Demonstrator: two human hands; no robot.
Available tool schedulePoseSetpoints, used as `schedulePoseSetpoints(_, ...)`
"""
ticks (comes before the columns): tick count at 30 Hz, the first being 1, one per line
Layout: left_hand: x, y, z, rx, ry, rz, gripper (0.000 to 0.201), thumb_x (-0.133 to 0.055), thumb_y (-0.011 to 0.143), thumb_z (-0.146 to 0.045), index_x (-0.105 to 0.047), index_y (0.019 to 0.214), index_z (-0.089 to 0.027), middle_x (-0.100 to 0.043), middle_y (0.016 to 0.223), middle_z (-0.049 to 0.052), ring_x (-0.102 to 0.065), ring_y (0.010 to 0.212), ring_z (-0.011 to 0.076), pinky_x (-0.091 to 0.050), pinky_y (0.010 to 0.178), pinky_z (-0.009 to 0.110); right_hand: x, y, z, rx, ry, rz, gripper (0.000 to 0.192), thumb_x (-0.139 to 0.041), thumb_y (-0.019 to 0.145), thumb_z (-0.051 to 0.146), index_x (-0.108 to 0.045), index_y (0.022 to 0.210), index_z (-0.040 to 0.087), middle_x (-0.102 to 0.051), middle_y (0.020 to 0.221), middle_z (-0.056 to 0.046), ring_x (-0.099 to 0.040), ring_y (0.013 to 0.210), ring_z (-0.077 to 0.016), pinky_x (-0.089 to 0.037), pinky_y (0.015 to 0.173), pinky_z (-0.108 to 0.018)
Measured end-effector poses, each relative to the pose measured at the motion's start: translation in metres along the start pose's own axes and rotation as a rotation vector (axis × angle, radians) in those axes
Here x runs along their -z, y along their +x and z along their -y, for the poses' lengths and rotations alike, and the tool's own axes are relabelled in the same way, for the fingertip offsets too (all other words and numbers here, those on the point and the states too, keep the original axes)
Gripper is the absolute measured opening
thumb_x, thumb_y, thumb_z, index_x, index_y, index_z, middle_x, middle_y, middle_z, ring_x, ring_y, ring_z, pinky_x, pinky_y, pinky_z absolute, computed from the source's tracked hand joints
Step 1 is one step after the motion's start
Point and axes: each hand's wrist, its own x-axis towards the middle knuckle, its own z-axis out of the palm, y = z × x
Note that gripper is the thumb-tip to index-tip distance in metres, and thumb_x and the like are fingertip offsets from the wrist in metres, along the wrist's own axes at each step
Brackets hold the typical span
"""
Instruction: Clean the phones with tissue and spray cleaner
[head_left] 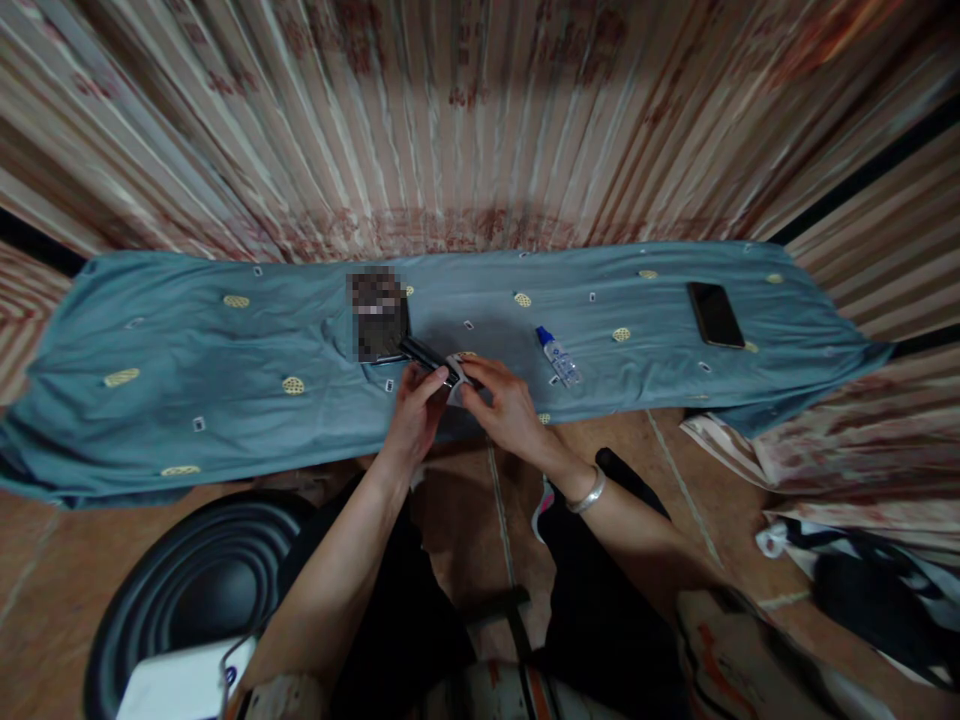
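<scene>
My left hand (415, 418) is closed around a slim black bar-like object (426, 352), which points up and to the left above the cloth. My right hand (510, 405) pinches a small grey-white piece (456, 370) at the near end of that object. Whether this piece is a wrap or part of the object, I cannot tell. Just beyond the left hand lies a dark flat item (381, 335), its upper face blurred into blocks. To the right of my right hand, a small clear bottle with a blue cap (559, 358) lies on its side.
A teal patterned cloth (247, 350) covers the long narrow table. Towards its right end lies a black phone (716, 315). Behind the table hangs a pleated curtain (450, 140). At lower left stands a round black stool (210, 570) bearing a white box (184, 680).
</scene>
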Motion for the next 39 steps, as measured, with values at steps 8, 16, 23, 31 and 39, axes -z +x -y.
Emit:
schedulePoseSetpoints(8,-0.001,-0.002,-0.001,-0.039,-0.012,-0.028,0.031,-0.083,0.063,-0.023,-0.061,0.084,-0.020,-0.069,0.080,-0.004,-0.064,0.076,0.0114,-0.048,0.077,0.026,-0.001,0.003,0.002,-0.023,0.001,-0.010,0.029,-0.055,0.091,0.022,-0.069,0.116,0.023,-0.070,0.125,-0.008,-0.063,0.118,-0.0215,-0.048,0.105,-0.040)
schedulePoseSetpoints(16,-0.005,-0.005,0.000,-0.090,0.044,-0.033,0.039,-0.086,0.060,-0.025,-0.062,0.090,-0.022,-0.071,0.084,-0.004,-0.066,0.080,0.0115,-0.048,0.079,0.025,-0.003,0.005,0.001,-0.001,-0.030,-0.013,0.027,-0.054,0.092,0.024,-0.069,0.114,0.021,-0.070,0.124,-0.010,-0.064,0.116,-0.0225,-0.049,0.103,-0.040)
schedulePoseSetpoints(23,-0.006,-0.007,0.003,-0.097,0.088,-0.065,0.043,-0.086,0.058,-0.026,-0.062,0.093,-0.024,-0.073,0.089,-0.004,-0.067,0.081,0.0117,-0.048,0.074,0.023,-0.004,0.006,0.000,-0.005,-0.037,-0.012,0.025,-0.055,0.092,0.024,-0.068,0.114,0.023,-0.070,0.123,-0.008,-0.064,0.116,-0.0217,-0.050,0.102,-0.039)
schedulePoseSetpoints(31,-0.006,-0.006,0.000,-0.079,0.073,-0.077,0.044,-0.088,0.056,-0.027,-0.064,0.092,-0.023,-0.072,0.085,-0.004,-0.066,0.079,0.0116,-0.049,0.074,0.024,-0.003,0.008,0.002,0.007,-0.049,0.005,0.027,-0.053,0.093,0.024,-0.068,0.116,0.023,-0.070,0.124,-0.009,-0.063,0.117,-0.0220,-0.050,0.103,-0.040)
schedulePoseSetpoints(39,-0.001,-0.001,-0.006,-0.083,0.038,-0.119,0.042,-0.087,0.057,-0.028,-0.061,0.089,-0.022,-0.068,0.079,-0.007,-0.065,0.078,0.0107,-0.049,0.077,0.024,-0.003,0.002,-0.002,0.011,-0.014,0.028,0.029,-0.053,0.092,0.022,-0.070,0.116,0.022,-0.069,0.125,-0.010,-0.063,0.119,-0.0225,-0.048,0.106,-0.041)
